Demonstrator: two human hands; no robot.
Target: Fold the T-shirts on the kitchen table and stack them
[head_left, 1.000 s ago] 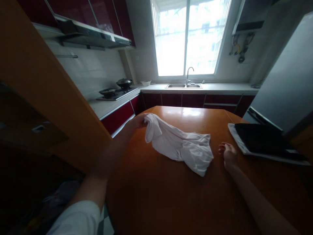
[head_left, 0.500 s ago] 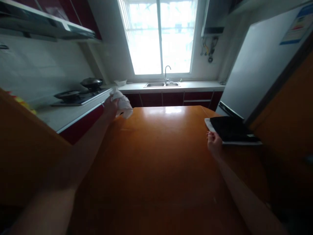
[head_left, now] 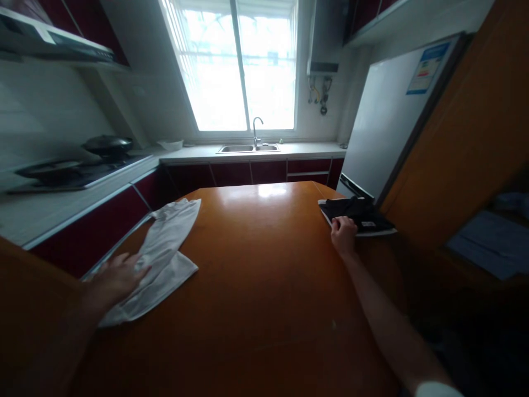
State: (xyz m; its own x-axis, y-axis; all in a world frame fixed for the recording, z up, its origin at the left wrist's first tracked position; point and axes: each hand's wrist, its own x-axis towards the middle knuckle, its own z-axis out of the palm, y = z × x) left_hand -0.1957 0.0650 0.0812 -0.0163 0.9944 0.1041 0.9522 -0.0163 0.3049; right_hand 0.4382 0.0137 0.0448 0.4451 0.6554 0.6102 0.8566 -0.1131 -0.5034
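White cloth (head_left: pixel 159 259) lies spread along the left edge of the orange-brown wooden table (head_left: pixel 264 286), one long end reaching toward the far corner and the near end folded back in a flatter flap. The left hand (head_left: pixel 118 278) rests flat on the near part of it, fingers spread and loose, pressing down and not gripping. Across the table, well apart from the cloth, the right hand (head_left: pixel 343 234) sits at the right edge against a dark folded garment (head_left: pixel 357 214). Its fingers curl at the garment's near corner; the hand appears to pinch the fabric, though the dim light leaves the grip itself unclear. Under the dark garment a pale layer shows as a thin light rim, with a small label near the right side.

Between the two hands the tabletop shines, catching a bright patch from the window (head_left: pixel 239 66) at its far end. Beyond the table runs a counter with dark red cabinet fronts, a steel sink (head_left: pixel 248 148) and a curved tap (head_left: pixel 256 128) below the window. To the left a stove (head_left: pixel 78 171) carries a dark wok (head_left: pixel 108 145). A white fridge (head_left: pixel 388 121) with a blue sticker stands at the right, beside a tall wooden panel.
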